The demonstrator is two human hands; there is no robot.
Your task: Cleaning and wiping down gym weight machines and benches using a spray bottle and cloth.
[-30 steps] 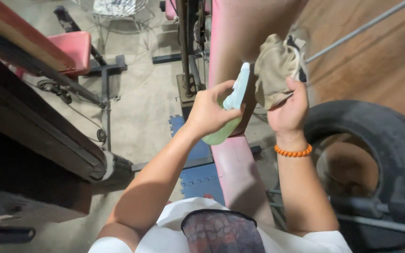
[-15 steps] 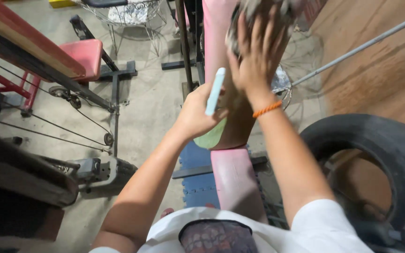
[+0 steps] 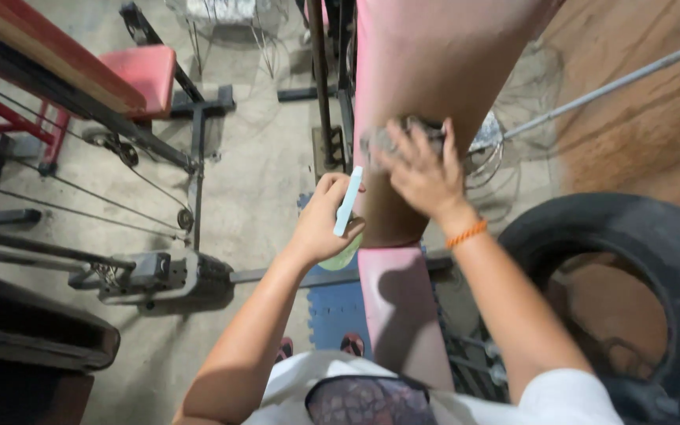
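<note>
Wiping a pink bench pad w/ a rag, spray bottle in the other hand

Nearest us, the pink bench pad runs from 6 o'clock up toward 12; blue floor mat just beside it at 7. Our left hand is wrapped tight round a pale green spray bottle, held upright just beside the pad's left edge, near centre. Our right hand, orange bead bracelet on the wrist, has fingers spread flat, pressing a grey rag against the pad at approx 12. Big black tyre at 3–4. Farther off: cable machine at 9, red seat at 10–11, metal bar at 1–2
</note>
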